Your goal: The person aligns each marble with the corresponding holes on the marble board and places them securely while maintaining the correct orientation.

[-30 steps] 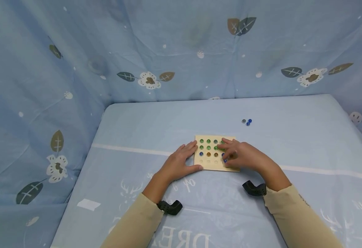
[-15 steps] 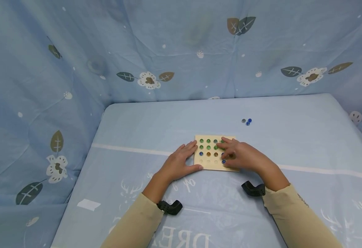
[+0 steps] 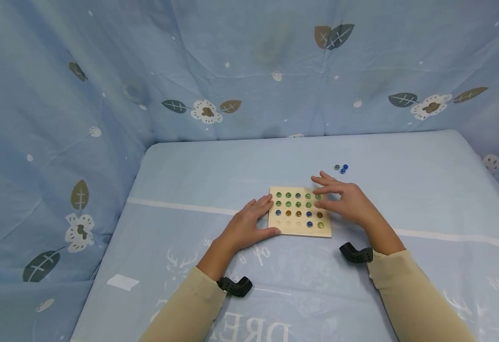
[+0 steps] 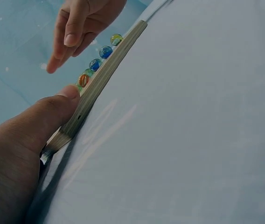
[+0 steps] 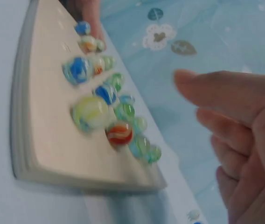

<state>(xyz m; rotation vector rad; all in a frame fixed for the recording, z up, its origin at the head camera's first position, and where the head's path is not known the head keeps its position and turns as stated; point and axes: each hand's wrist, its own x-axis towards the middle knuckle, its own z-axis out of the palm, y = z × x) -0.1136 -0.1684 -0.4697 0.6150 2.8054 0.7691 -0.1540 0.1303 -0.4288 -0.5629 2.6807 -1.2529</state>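
Over on the left, the left hand (image 3: pixel 247 223) lies along the wooden board (image 3: pixel 317 232), fingers fairly straight, thumb on its near edge. The board sits mid-table (image 3: pixel 211 175), with marbles (image 3: pixel 288 213) in its hollows, bar three near-left ones. Were the left hand to jolt or tip it, marbles could roll out. The right hand (image 3: pixel 347 202) hovers near the right end, loose-fingered and holding nothing; a low fingertip might dislodge one. Beyond, three loose marbles (image 3: pixel 343 171) could roll off if nudged.
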